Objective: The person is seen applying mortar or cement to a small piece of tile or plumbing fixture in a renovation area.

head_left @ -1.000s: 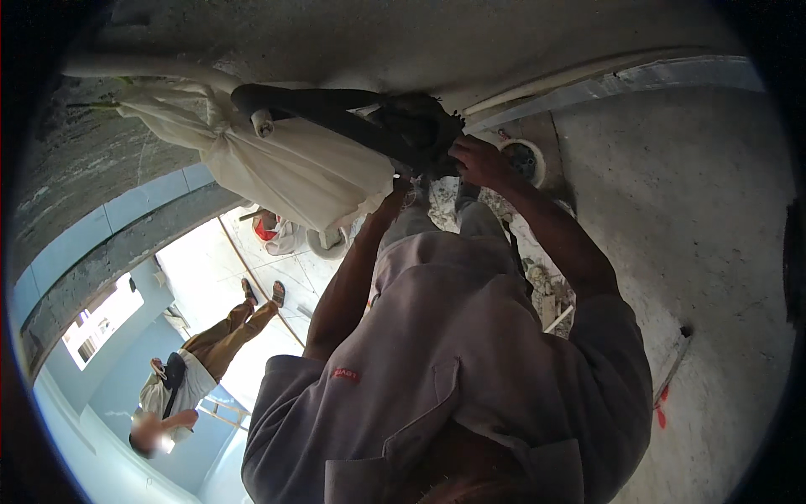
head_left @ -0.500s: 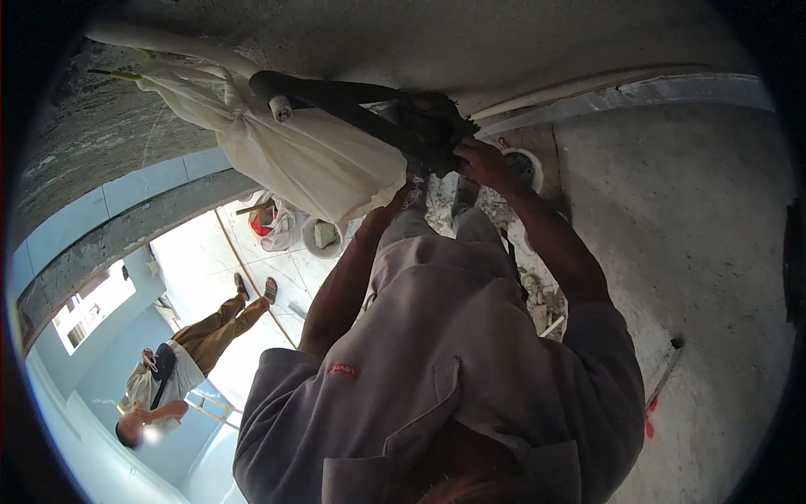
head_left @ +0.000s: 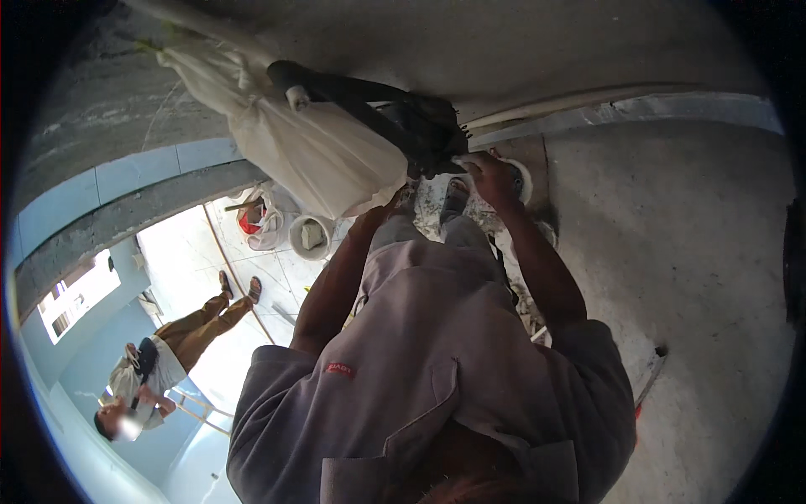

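We have the black bag (head_left: 424,134) right by the white sack (head_left: 315,155), in front of us. Right hand (head_left: 487,175) grips the bag's edge; left hand (head_left: 384,210) is partly hidden below the sack, grip unclear.

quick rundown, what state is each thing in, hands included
pale sheet, gathered into folds
dark bundle, bunched, overlapping the pale sheet
right grip, bent at the dark bundle's edge, how tightly closed unclear
left grip, mostly hidden by the pale sheet's edge
white bucket, uncovered, pale lump inside
white bag, open, something red inside
co-worker, standing
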### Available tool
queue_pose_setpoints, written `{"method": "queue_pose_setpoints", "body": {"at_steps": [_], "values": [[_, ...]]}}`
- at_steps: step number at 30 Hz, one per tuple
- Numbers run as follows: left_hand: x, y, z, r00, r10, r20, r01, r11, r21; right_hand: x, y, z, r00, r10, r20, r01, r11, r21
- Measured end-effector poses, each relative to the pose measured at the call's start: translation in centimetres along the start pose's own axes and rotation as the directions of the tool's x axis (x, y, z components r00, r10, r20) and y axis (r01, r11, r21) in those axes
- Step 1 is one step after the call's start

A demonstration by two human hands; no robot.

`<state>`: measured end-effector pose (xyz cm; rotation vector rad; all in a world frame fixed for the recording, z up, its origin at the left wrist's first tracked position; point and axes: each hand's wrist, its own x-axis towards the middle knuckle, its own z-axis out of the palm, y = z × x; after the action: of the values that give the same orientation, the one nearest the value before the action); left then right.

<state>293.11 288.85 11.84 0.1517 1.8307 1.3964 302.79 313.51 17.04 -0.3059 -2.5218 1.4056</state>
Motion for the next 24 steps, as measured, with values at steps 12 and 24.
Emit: {"method": "queue_pose_setpoints", "body": {"at_steps": [12, 24], "values": [[-0.7, -1.6, 1.8, 0.981, 0.139, 0.138, -0.196, 0.704, 0.683, -2.7, 2.8, -2.3, 0.951, 0.299, -0.078, -0.229, 0.85, 0.475], [-2.7, 1.1, -3.3, 0.907, 0.418, 0.041, -0.347, 0.689, 0.636, -2.4, -9.7, -7.4, 0.841, 0.509, 0.185, -0.369, 0.287, 0.884]]}}
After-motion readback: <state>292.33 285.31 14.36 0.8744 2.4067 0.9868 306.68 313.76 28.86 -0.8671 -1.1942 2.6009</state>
